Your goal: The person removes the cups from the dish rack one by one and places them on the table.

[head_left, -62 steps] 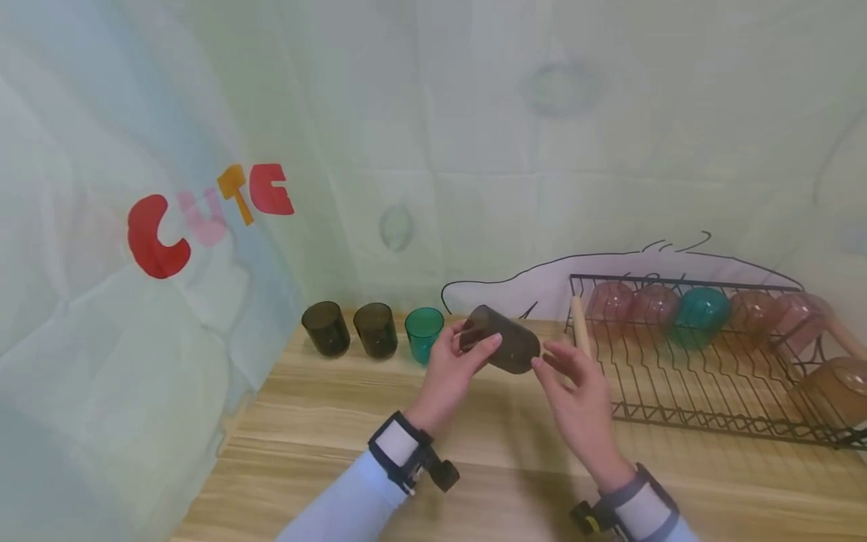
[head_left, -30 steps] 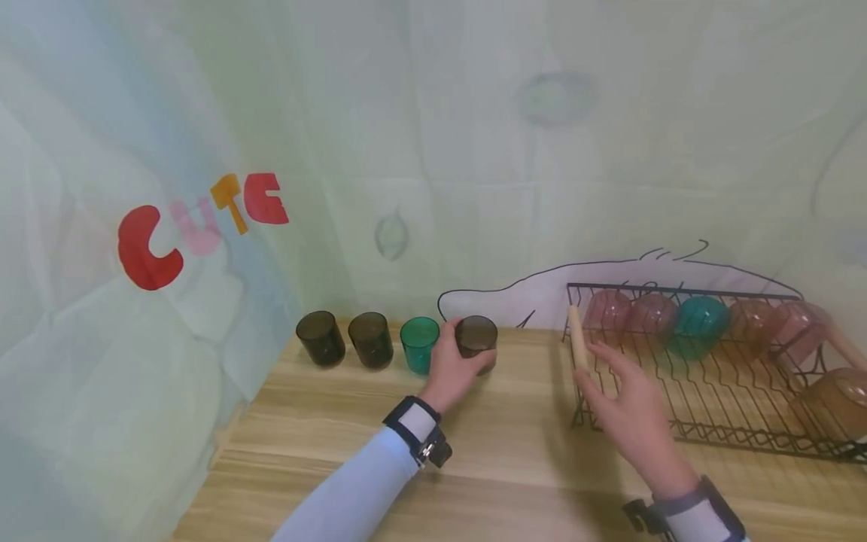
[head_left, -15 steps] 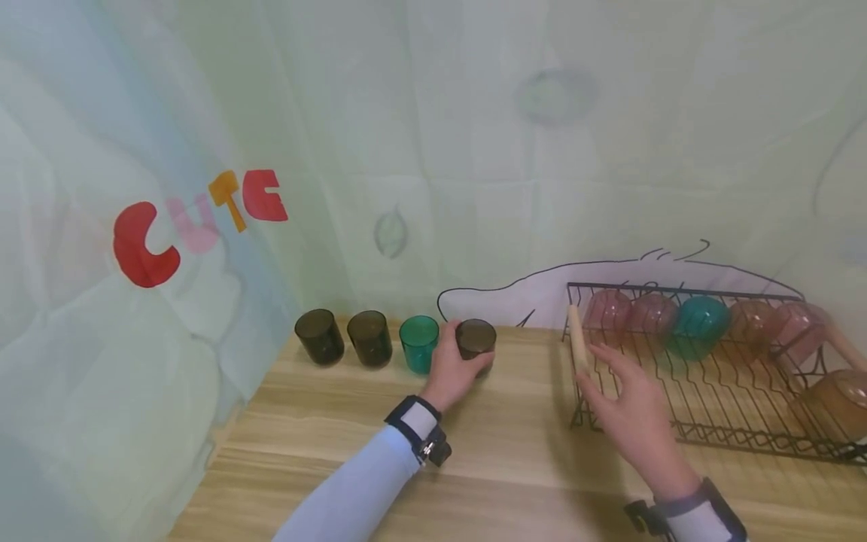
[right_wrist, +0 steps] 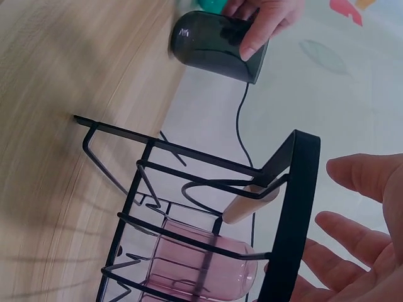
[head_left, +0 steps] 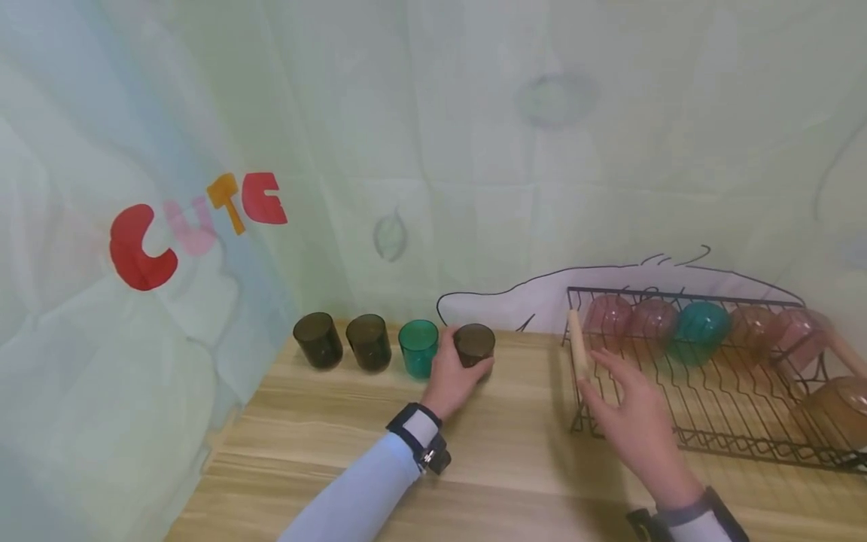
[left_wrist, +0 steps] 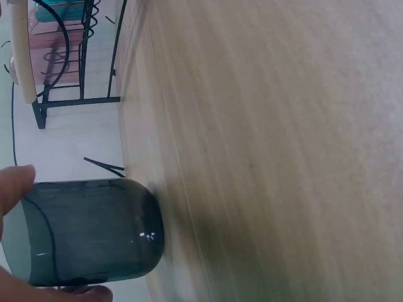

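My left hand (head_left: 455, 380) grips a dark smoky glass (head_left: 476, 342) that stands upright at the right end of a row. In the left wrist view, thumb and fingers lie on either side of the glass (left_wrist: 94, 233) near its rim, its base down at the tabletop. Close on its left stands a green glass (head_left: 418, 350), followed by two more dark glasses (head_left: 369, 346). My right hand (head_left: 637, 421) holds nothing; its fingers are spread and loosely bent beside the wooden handle (head_left: 577, 342) of a black wire rack (right_wrist: 293, 207).
Upside-down glasses line the rack's back: pink ones (head_left: 609, 316), a teal one (head_left: 701, 327) and an amber one (head_left: 750, 327). Another amber glass (head_left: 836, 410) sits at its front right. Behind the wooden table (head_left: 325, 467) hangs a printed cloth (head_left: 474, 150).
The dark glass, earlier tilted up between both hands, now stands upright right of the green one. My right hand let go of it and moved right to the rack. The last second shows little motion.
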`<control>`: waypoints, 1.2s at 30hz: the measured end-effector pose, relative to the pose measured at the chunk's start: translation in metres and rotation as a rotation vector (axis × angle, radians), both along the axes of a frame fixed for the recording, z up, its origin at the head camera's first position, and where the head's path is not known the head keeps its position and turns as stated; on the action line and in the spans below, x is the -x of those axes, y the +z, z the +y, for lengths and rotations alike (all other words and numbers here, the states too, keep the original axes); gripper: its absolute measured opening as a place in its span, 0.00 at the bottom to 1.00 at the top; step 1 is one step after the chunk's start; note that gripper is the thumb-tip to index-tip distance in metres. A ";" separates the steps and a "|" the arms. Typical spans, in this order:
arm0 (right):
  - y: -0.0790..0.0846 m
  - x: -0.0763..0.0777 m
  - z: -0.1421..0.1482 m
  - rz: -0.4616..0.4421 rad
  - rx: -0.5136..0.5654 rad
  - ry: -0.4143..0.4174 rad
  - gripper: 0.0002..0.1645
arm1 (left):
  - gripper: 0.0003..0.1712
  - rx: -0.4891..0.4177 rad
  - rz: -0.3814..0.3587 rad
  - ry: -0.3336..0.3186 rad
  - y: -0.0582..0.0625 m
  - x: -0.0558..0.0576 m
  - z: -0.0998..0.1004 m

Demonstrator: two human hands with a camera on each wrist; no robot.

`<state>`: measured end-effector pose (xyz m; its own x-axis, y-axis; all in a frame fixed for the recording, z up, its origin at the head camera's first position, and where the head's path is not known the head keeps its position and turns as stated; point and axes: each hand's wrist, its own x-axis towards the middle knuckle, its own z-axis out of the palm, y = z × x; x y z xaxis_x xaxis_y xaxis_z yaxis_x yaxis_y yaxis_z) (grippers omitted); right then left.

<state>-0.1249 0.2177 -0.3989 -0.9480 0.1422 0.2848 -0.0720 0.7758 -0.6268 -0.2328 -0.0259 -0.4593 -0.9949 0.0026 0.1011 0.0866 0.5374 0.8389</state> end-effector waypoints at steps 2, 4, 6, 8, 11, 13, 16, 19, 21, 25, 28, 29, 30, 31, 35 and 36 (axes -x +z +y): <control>0.000 -0.001 0.001 -0.005 -0.007 -0.008 0.32 | 0.48 -0.005 -0.007 -0.002 -0.002 -0.002 0.000; -0.001 -0.002 0.002 -0.002 -0.017 -0.016 0.32 | 0.49 -0.010 -0.015 -0.003 -0.003 -0.005 0.000; -0.001 -0.003 0.003 0.003 -0.023 -0.023 0.32 | 0.50 -0.011 -0.026 -0.008 -0.004 -0.008 -0.001; -0.001 -0.003 0.004 0.009 -0.030 -0.026 0.32 | 0.51 -0.004 -0.035 -0.015 -0.006 -0.012 -0.001; 0.000 -0.003 0.006 0.016 -0.030 -0.017 0.32 | 0.54 0.006 -0.046 -0.031 -0.006 -0.019 -0.003; 0.001 -0.004 0.007 0.036 -0.027 -0.004 0.32 | 0.55 0.022 -0.060 -0.030 -0.006 -0.024 -0.005; 0.004 -0.004 0.008 0.071 -0.031 0.013 0.32 | 0.55 0.020 -0.073 -0.030 -0.003 -0.031 -0.011; 0.007 -0.004 0.012 0.093 -0.045 0.019 0.33 | 0.54 0.018 -0.089 -0.034 0.000 -0.038 -0.017; 0.009 -0.005 0.017 0.083 -0.056 0.019 0.33 | 0.54 0.018 -0.089 -0.043 0.002 -0.043 -0.021; 0.013 -0.005 0.033 0.078 -0.070 -0.004 0.32 | 0.53 0.042 -0.078 -0.050 0.004 -0.049 -0.029; 0.018 -0.005 0.050 0.102 -0.096 -0.052 0.32 | 0.51 0.059 -0.058 -0.054 0.005 -0.054 -0.035; 0.020 -0.004 0.056 0.106 -0.115 -0.074 0.32 | 0.51 0.069 -0.051 -0.055 0.005 -0.055 -0.037; 0.021 -0.004 0.064 0.119 -0.129 -0.097 0.32 | 0.51 0.077 -0.046 -0.055 0.006 -0.056 -0.039; 0.023 -0.004 0.072 0.122 -0.151 -0.121 0.33 | 0.51 0.085 -0.040 -0.057 0.007 -0.057 -0.040; 0.029 -0.005 0.106 0.093 -0.225 -0.241 0.34 | 0.50 0.125 -0.018 -0.053 0.011 -0.060 -0.042; 0.030 -0.006 0.114 0.074 -0.235 -0.276 0.35 | 0.50 0.140 -0.016 -0.049 0.012 -0.060 -0.043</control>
